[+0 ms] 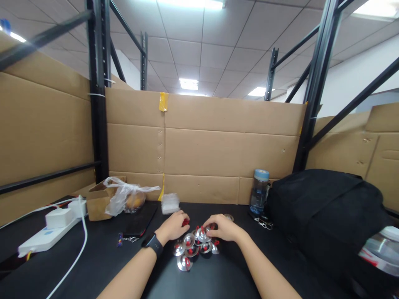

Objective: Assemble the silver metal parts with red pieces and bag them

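Observation:
Several small silver finger cymbals (188, 241) with red straps lie heaped on the black table in front of me. At the heap's far left side is my left hand (173, 225), a dark watch (152, 244) on its wrist. Its fingers are curled, and a red strap (185, 223) shows between thumb and fingertips; the metal disc there is hidden. From the right, my right hand (225, 227) reaches over the heap, its thumb and fingers closed on the edge of one finger cymbal (203, 236) near the top. Another round disc (229, 217) lies behind that hand, partly covered.
A clear plastic box (170, 203) stands behind my left hand. Further left are a dark flat case (140, 222), a plastic bag (127, 197), a small carton (97, 204) and a power strip (46, 236). On the right are a water bottle (259, 193) and a black backpack (324, 220).

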Available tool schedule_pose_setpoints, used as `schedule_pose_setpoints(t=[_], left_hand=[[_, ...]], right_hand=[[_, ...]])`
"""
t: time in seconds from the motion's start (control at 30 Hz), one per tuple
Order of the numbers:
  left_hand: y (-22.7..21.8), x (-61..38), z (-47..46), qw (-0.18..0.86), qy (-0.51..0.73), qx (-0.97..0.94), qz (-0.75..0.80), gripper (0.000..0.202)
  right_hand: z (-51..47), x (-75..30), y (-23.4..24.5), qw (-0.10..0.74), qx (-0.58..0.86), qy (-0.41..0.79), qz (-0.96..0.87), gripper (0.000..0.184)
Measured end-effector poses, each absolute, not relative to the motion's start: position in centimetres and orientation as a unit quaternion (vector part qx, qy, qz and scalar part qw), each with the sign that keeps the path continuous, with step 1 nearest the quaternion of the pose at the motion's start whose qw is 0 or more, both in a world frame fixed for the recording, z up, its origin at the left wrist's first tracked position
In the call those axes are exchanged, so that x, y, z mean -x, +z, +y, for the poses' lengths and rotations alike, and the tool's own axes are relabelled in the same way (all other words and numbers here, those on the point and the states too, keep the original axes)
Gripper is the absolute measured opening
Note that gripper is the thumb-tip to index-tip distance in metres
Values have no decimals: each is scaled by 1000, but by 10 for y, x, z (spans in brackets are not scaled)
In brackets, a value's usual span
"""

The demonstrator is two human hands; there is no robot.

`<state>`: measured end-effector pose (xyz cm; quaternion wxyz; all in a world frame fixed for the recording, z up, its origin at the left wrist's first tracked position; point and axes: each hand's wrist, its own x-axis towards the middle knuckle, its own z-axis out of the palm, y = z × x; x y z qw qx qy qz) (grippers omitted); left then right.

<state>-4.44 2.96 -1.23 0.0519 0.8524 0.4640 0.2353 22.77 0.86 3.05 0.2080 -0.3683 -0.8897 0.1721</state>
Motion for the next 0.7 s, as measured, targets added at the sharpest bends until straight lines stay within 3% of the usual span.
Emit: schedule_pose_setpoints(t=[0.13,0.33,0.7], left_hand=[[-9,44,27,47,248,-851,460,24],[1,37,21,48,306,-842,441,26],[19,18,3,100,335,-860,372,19]], right_hand=[[12,-229,26,228,383,221,-867,14],[20,-230,18,212,375,279,-858,52],[32,-231,13,315,406,410,-754,16]])
